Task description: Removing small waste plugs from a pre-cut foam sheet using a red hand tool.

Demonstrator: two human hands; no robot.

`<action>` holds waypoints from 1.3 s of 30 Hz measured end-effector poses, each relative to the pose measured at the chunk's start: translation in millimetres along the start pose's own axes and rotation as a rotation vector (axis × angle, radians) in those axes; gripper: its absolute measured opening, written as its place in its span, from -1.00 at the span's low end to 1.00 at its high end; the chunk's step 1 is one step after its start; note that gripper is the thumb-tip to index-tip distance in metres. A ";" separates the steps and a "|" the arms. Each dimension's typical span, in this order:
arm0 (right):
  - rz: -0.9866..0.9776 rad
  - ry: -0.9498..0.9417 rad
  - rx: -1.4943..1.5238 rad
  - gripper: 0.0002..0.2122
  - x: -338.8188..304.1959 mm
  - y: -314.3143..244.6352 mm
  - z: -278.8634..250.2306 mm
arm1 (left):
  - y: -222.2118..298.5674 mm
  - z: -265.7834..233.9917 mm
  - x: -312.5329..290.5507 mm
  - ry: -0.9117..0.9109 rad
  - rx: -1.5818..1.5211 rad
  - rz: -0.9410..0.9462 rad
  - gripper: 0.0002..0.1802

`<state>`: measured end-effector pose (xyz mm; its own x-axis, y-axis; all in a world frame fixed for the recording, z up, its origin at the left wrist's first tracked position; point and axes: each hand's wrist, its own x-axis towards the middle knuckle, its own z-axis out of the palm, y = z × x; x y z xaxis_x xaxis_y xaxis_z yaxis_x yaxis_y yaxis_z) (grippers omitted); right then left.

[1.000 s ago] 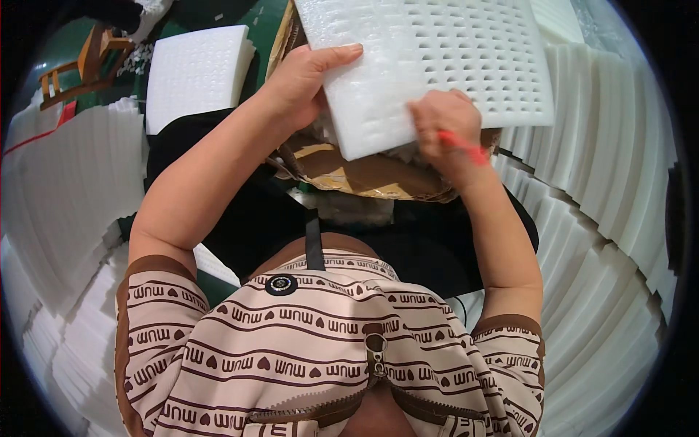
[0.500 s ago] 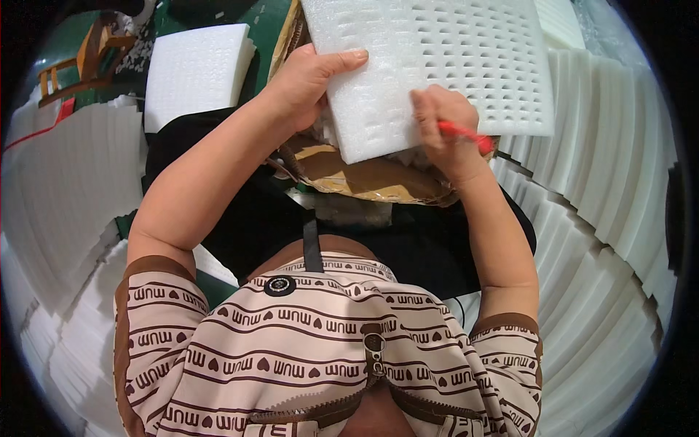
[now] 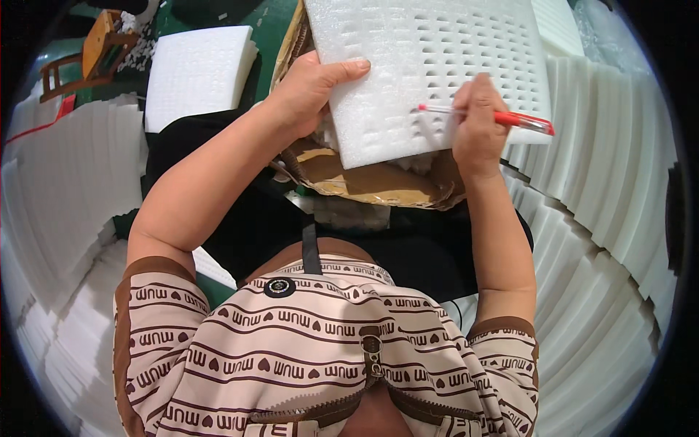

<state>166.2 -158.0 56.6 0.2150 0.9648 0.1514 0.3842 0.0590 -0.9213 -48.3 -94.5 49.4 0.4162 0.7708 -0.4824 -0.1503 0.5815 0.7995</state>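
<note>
A white foam sheet (image 3: 371, 120) with rows of small slots lies tilted above a cardboard box (image 3: 357, 186). The slots on its right side are dark and open; those toward the left look like faint, filled cuts. My left hand (image 3: 309, 91) grips the sheet's left edge, thumb on top and fingers hidden underneath. Over the sheet's lower right part, my right hand (image 3: 480, 131) is closed around a red pen (image 3: 526, 122). The pen's clear, red-tipped end points left across the slots.
Another slotted foam stack (image 3: 193, 80) rests on the green surface (image 3: 218, 13) at the upper left, near a small wooden chair (image 3: 102, 51). Tall piles of white foam sheets stand on my left (image 3: 73, 197) and right (image 3: 604, 146). Scraps lie inside the box.
My right hand has moved right across the sheet with the pen, whose pointed end now shows. My left hand keeps its grip, and the sheet has shifted slightly downward.
</note>
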 end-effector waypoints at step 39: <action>-0.290 -0.140 -0.367 -0.66 17.4 -1.5 30.1 | -7.8 8.8 -14.6 -0.073 -0.014 -0.034 -0.52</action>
<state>142.3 -133.6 49.9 -0.0608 0.9486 0.3104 0.7072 0.2604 -0.6573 -45.3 -112.5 53.3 0.4854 0.7296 -0.4818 -0.1474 0.6114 0.7774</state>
